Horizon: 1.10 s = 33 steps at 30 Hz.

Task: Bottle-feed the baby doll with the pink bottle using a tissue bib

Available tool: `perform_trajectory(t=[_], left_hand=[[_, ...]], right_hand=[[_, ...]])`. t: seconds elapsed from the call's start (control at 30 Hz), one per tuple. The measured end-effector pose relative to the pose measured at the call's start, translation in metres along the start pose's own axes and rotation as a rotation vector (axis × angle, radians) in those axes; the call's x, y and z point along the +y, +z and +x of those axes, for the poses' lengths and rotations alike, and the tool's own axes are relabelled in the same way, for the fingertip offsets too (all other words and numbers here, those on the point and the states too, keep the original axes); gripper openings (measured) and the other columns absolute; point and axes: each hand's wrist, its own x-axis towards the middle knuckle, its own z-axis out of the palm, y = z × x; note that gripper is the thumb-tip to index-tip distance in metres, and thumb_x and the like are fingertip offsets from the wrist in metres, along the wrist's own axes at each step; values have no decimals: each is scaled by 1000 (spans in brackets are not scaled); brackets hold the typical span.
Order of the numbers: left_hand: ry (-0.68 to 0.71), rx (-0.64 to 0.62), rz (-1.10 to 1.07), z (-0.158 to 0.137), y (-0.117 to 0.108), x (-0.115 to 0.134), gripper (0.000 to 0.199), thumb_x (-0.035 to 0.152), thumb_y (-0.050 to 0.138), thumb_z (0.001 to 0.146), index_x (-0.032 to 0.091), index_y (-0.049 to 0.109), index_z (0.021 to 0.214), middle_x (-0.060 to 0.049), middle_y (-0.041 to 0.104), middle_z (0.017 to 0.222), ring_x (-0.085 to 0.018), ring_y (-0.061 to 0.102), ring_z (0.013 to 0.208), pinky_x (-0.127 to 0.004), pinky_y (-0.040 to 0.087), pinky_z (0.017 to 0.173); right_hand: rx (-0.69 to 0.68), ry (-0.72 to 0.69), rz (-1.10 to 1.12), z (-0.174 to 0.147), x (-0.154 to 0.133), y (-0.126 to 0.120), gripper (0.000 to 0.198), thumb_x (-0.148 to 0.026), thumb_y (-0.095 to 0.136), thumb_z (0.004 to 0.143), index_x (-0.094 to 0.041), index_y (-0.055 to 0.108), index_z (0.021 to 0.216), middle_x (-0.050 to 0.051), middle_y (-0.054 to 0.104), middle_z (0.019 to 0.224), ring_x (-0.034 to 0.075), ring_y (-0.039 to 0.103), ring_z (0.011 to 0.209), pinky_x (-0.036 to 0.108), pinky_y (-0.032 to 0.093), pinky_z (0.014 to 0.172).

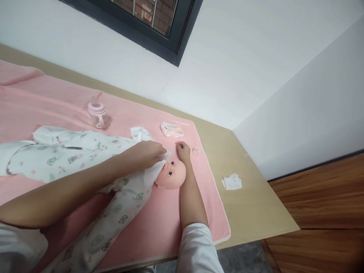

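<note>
A baby doll [173, 178] lies on its back on a pink mat [159, 223], head toward the right, dressed in a white printed outfit [59, 157]. My left hand [148, 153] reaches across its body, fingers closed on a plain white cloth [156, 171] at the doll's chin. The cloth covers part of the lower face; whether it belongs to the outfit is unclear. Beyond the top of the head, my right hand [182, 150] has its fingers curled together, with the forearm alongside the head. What those fingers hold, if anything, is hidden.
Just past my right hand lies a small soft pack [172, 129]. A clear cap [195, 151] rests to its right. Farther left stands a pink-lidded baby bottle [98, 115]. Crumpled white paper [232, 182] lies on the wooden table [250, 204], which meets a white wall at the back.
</note>
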Motion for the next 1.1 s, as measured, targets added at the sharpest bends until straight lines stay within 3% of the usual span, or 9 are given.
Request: perform_trajectory(t=[0.2, 0.37, 0.47, 0.57, 0.67, 0.73, 0.87, 1.1], left_hand=[[-40, 43, 27, 1, -13, -8, 23, 19, 39, 90, 19, 47, 68, -5, 64, 81, -22, 59, 79, -33, 38, 67], [-2, 325, -67, -11, -37, -11, 34, 40, 40, 94, 20, 66, 86, -8, 62, 121, -25, 57, 111, -35, 43, 92], [-16, 468, -81, -21, -53, -11, 37, 45, 43, 92, 20, 70, 90, -9, 61, 118, -27, 54, 114, -35, 41, 96], [-28, 379, -153, -29, -64, -11, 38, 46, 40, 92, 19, 66, 83, -7, 65, 97, -22, 60, 92, -31, 45, 80], [11, 202, -241, -33, -69, -11, 39, 47, 39, 92, 18, 60, 74, -3, 63, 76, -18, 58, 70, -27, 42, 65], [21, 171, -261, -35, -71, -12, 37, 45, 40, 91, 18, 58, 72, -2, 64, 71, -17, 56, 66, -27, 41, 62], [51, 186, -250, -40, -76, -20, 36, 42, 41, 91, 19, 61, 72, -1, 63, 67, -16, 55, 62, -25, 40, 60], [26, 199, -246, -47, -92, -41, 36, 45, 46, 90, 19, 68, 79, 0, 62, 63, -15, 53, 58, -24, 39, 57]], right_hand=[[12, 6, 5, -3, 0, 1, 23, -22, 51, 82, -20, 71, 93, 3, 74, 99, 15, 65, 88, 29, 50, 93], [-8, 27, 107, -1, -11, -5, 24, -21, 51, 79, -17, 70, 94, 6, 74, 100, 15, 66, 86, 31, 52, 91], [-41, -25, 267, -4, -48, -22, 25, -24, 54, 81, -18, 68, 101, 8, 72, 112, 15, 67, 88, 32, 54, 89], [-156, -270, 357, -26, -107, -39, 27, -32, 63, 83, -24, 67, 109, 6, 68, 124, 18, 66, 106, 35, 52, 97], [-398, -507, 379, -65, -162, -47, 34, -37, 66, 87, -31, 64, 120, 2, 62, 135, 20, 55, 129, 39, 45, 110], [-543, -577, 311, -90, -186, -46, 41, -38, 68, 87, -35, 61, 128, 0, 58, 141, 20, 48, 138, 42, 38, 118], [-548, -559, 240, -115, -202, -38, 40, -40, 70, 86, -35, 63, 125, 0, 61, 135, 20, 51, 134, 42, 36, 120], [-512, -470, 329, -106, -212, -21, 22, -41, 75, 82, -25, 69, 96, 2, 69, 103, 17, 65, 103, 35, 51, 100]])
